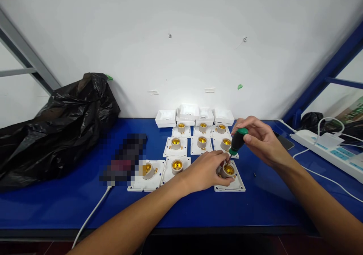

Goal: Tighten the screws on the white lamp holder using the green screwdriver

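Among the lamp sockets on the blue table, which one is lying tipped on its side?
The lamp socket at the front left, beside the blurred patch: its brass opening faces sideways, while the others open upward.

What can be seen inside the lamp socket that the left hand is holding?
Inside the lamp socket a shiny brass lining shows, and the tip of the green-handled screwdriver, held by the right hand, goes down into it. The left hand covers the socket's left side; the bottom is hidden.

Blue workbench against a white wall

The white wall (181,31) is evenly lit, with tape scraps – grey frame bars (25,54) cross the left, a blue frame (326,77) rises at the bench's (249,206) right edge
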Demonstrator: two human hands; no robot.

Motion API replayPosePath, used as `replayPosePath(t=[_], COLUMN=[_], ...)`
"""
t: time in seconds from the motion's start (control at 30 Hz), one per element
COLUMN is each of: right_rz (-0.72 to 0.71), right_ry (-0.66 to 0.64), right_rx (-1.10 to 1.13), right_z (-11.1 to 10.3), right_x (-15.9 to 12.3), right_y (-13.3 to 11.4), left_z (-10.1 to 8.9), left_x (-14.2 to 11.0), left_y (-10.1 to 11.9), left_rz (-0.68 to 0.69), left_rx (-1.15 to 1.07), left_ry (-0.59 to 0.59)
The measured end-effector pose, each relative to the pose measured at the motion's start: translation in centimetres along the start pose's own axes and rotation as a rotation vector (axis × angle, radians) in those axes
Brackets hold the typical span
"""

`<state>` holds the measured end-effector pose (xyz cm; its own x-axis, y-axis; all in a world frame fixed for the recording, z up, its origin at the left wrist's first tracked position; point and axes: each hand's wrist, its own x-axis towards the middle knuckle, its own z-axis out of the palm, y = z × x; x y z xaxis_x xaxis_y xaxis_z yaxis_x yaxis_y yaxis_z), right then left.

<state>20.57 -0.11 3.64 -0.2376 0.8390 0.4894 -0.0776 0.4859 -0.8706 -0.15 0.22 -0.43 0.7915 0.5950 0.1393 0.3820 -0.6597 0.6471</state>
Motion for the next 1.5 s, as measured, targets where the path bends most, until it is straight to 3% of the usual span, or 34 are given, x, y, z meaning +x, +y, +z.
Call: replayPosePath(t=[0.23,0.47,0.7,0.9,1.1,1.3,1.5], right_rz=[0.074,0.091,0.154,0.082,0.122,0.059,0.072], right_ry=[-0.068,-0.027,-0.099,-0.033,-0.117,-0.029,-0.108], right_rx=[0.045,0.058,0.099,0.096,0.083,0.059,0.029], right_z=[0.14,0.23,0.23,0.38,0.03,0.23,0.08], right_x=[-0.15,-0.08,-0.27,-0.17,-0.24,-0.01,-0.11], right_y=[-0.36,-0.38,-0.41,-0.34,-0.21,-0.26,-0.23], left_z=[0.07,0.07,0.03,-0.05,0.06,0.01,-0.10], left_x=[0.01,-0.04,0.01,0.03,0.02,-0.01,-0.02], left_y=[-0.01,-0.03,0.01,0.09,-0.09,-0.03,0.20], left_rz=[0.002,0.004,-0.008,-0.001,0.009,0.002,-0.017], left_rx=[0.000,-0.006,-0.002,0.003,-0.013,-0.010,-0.021], left_ry=[0.010,0.005,-0.001,0.002,0.007,0.007,-0.004])
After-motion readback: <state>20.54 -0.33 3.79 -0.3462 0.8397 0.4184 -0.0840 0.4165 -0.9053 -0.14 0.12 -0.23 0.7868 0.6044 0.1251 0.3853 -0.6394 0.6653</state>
